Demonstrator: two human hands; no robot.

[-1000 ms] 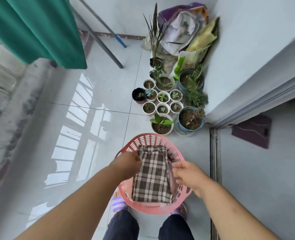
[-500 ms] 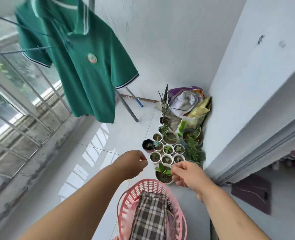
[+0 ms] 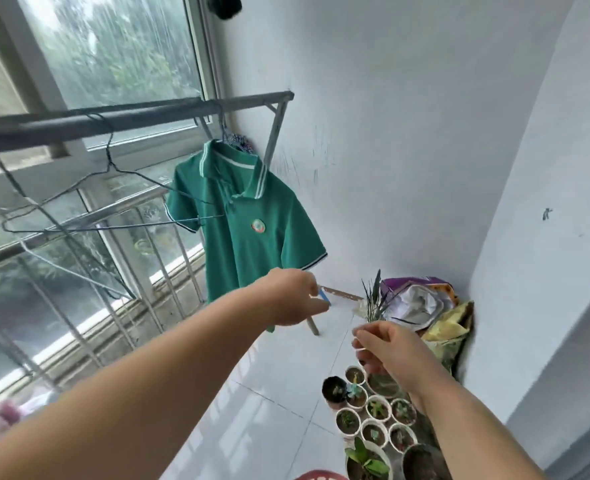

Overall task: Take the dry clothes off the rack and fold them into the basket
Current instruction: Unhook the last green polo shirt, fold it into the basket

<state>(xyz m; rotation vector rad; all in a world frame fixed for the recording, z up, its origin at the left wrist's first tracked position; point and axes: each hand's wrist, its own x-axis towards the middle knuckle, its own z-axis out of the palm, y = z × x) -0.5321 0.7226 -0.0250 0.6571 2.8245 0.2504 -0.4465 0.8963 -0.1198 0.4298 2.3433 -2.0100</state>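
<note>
A green polo shirt with white trim hangs on a hanger from the grey rack bar by the window. My left hand is stretched out in front of the shirt's lower hem, fingers loosely curled, holding nothing. My right hand is raised lower and to the right, above the plant pots, also loosely curled with nothing in it. Only a sliver of the pink basket's rim shows at the bottom edge.
Two bare wire hangers hang on the bar left of the shirt. Several small plant pots stand on the white tiled floor by the right wall, with bags behind them. A rack leg slants to the floor.
My view has swung up from the basket to the rack. Both hands have risen from the folded plaid cloth in the basket toward the green shirt.
</note>
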